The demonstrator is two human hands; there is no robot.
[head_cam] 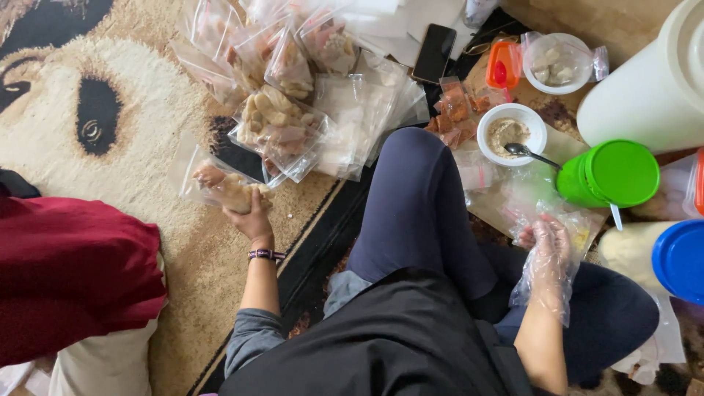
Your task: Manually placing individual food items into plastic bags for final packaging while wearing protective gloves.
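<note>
The left hand (251, 218) is gripping a filled clear bag (220, 185) out on the rug (147, 147), setting it beside the pile of packed bags (282, 125), while the plastic-gloved right hand (548, 246) is pinching an empty bag (576, 224) near the green-lidded jar (612, 174).

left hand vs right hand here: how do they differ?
The left hand is bare with a band at the wrist; the right hand wears a loose clear plastic glove. The left hand reaches out over the rug and grips a filled clear bag; the right hand stays close by the knee, at a small clear bag. Both handle clear plastic bags.
</note>
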